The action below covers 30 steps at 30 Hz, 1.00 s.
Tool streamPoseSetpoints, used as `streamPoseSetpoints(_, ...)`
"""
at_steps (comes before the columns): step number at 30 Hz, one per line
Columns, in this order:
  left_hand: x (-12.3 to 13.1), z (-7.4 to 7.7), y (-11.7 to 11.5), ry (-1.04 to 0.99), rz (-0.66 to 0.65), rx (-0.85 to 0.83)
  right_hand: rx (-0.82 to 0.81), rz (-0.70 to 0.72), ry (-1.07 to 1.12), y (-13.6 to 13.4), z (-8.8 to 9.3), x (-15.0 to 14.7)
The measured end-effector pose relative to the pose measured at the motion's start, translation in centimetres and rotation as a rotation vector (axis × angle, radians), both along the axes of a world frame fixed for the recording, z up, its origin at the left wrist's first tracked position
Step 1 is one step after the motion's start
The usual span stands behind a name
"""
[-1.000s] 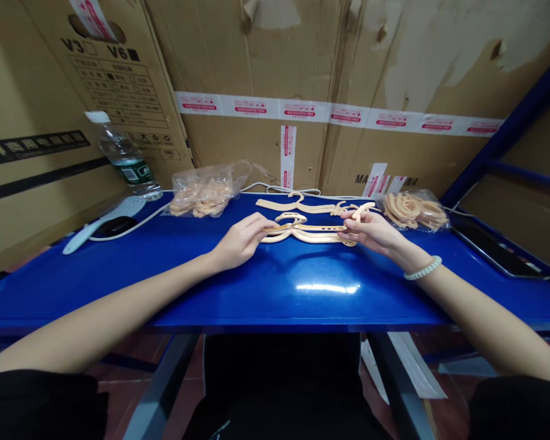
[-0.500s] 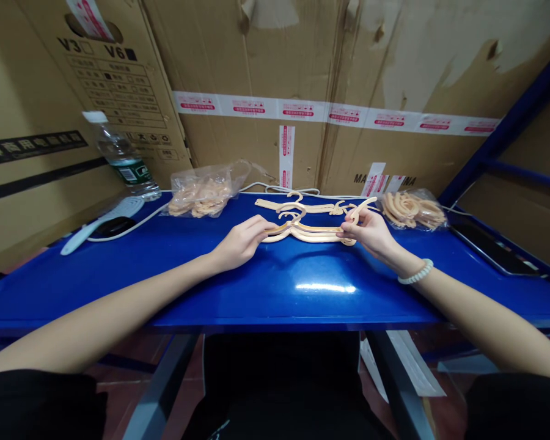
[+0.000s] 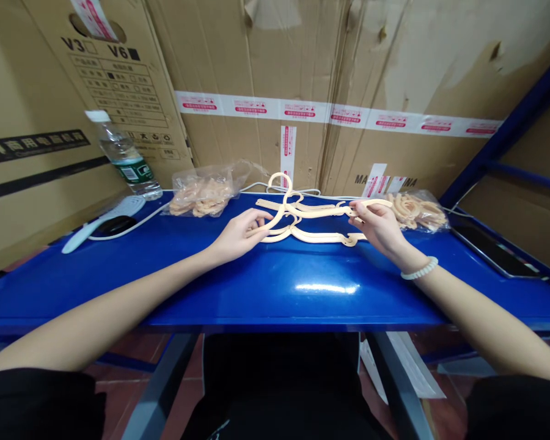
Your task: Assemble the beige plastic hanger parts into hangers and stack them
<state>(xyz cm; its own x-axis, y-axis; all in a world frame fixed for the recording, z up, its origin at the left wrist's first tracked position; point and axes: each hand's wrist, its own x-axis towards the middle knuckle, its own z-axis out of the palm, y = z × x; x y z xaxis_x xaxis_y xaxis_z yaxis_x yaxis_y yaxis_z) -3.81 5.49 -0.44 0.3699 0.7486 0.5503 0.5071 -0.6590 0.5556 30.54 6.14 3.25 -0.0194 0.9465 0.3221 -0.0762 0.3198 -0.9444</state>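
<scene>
A cream plastic clothes hanger (image 3: 314, 211) is held up between my two hands, its hook upward. My left hand (image 3: 242, 234) pinches the left arm of the hanger. At its right end, my right hand (image 3: 376, 227) is closed on the tip, where a curved end piece sticks out past the fingers. Beneath it on the table lies a second cream hanger (image 3: 318, 236), and another hanger (image 3: 272, 205) lies farther back, partly hidden behind the raised one.
On the blue table (image 3: 256, 287) stand a water bottle (image 3: 131, 165) and two clear bags of cream pieces, a left bag (image 3: 201, 195) and a right bag (image 3: 419, 211). A pale slotted paddle (image 3: 103, 223), black mouse (image 3: 115, 226) and phone (image 3: 495, 250) lie at the sides. Cardboard (image 3: 256, 146) rises behind.
The held hanger has come up off the lying one and is tilted, with its hook now higher. My right hand has shifted slightly right with the hanger's end.
</scene>
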Motion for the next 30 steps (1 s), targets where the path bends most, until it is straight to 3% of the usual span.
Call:
streamPoseSetpoints(5, -1.1, 0.9, 0.7, 0.056, 0.013, 0.103, -0.037, 0.038, -0.044, 0.4, 1.6, 1.9)
streamPoseSetpoints(9, -2.3, 1.6, 1.3, 0.17, -0.068, 0.199, -0.105, 0.172, -0.379, 0.7, 3.0, 4.0)
streamPoseSetpoints(14, -3.0, 2.3, 1.3, 0.339, -0.194, 0.215, -0.054, 0.335, -0.793, 1.0, 4.2, 5.3)
streamPoseSetpoints(19, -2.9, 2.5, 0.8, 0.432, -0.272, 0.141, -0.069, 0.446, -1.043, 0.9, 4.2, 5.3)
streamPoseSetpoints(30, -3.1, 1.9, 1.0, 0.478, -0.286, 0.098, -0.011, 0.372, -1.234, 1.8, 2.8, 5.8)
